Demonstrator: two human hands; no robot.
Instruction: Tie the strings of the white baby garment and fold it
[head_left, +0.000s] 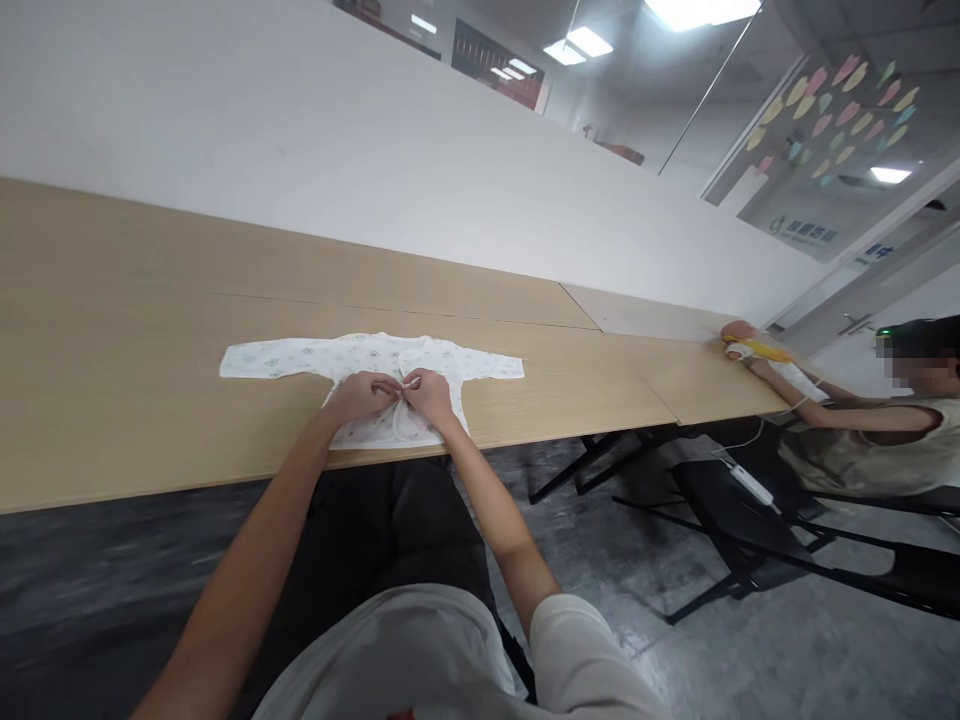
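A small white baby shirt [375, 356] with a faint print lies spread on the wooden table, its sleeves stretched out to both sides. My left hand [365, 395] pinches the shirt's front near the middle. Beside it my right hand [429, 396] is closed on the front opening too, thumb and fingers together. The fingertips of both hands almost meet, and the bit of cloth or fastening between them is too small to make out. Below the hands, the shirt's lower hem reaches close to the table's front edge.
The long table [135, 300] runs along a white wall [262, 130]. At the far right a person [885, 430] sits with hands on a doll-like thing and cloth [765, 348]. A black folding chair [720, 510] carries a white power strip [752, 487] with a cable.
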